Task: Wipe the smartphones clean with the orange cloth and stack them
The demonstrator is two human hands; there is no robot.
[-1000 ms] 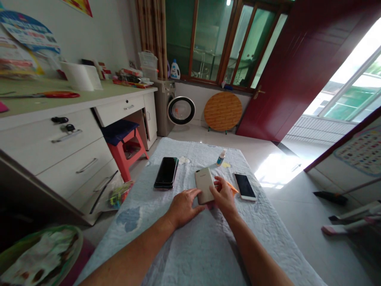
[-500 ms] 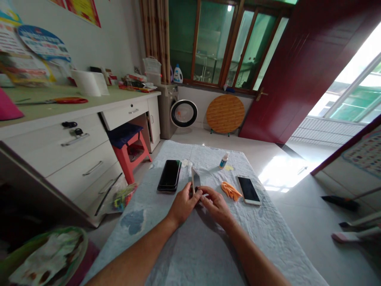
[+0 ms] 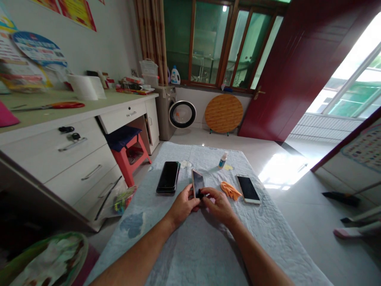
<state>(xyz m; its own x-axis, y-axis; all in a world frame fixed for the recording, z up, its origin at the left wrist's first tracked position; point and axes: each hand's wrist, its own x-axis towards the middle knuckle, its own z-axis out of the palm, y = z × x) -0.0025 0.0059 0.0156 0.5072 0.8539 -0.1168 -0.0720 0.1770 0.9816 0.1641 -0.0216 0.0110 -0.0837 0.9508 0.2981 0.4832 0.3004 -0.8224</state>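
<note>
Apparently handling smartphone (image 3: 198, 180) between both hands | clamped by left fingers (image 3: 188, 190) along left edge | at right fingers (image 3: 212, 191), cannot tell whether clamped | likely calls for firm left hold

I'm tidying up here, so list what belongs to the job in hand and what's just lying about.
Belongs, seemingly:
pale-rimmed rectangular phone in the left hand
crumpled orange cloth
small white-capped bottle with blue label
white-framed black-screened phone
glossy black rectangular phone

Just lying about, seemingly:
red-handled tool
white paper roll
red plastic stool
</note>
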